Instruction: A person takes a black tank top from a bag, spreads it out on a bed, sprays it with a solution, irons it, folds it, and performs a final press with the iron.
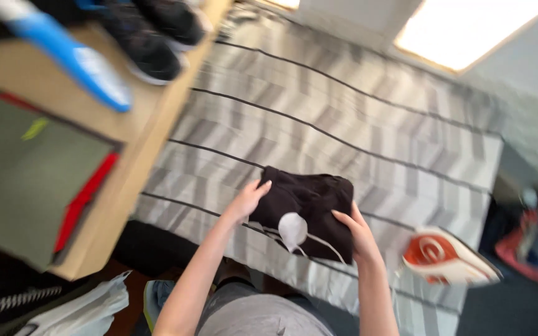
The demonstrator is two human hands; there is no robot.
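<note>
A folded black garment is held over the striped grey bedcover, gripped at each side so the folds stay together. The left hand is closed on its left edge, the right hand on its right edge.

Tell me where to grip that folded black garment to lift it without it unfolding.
Probably by its two short side edges, coming in from both sides as the left hand and right hand do now. The folded black garment is a compact flat bundle over the striped bed cover; pinching all the layers at the sides should keep them together.
</note>
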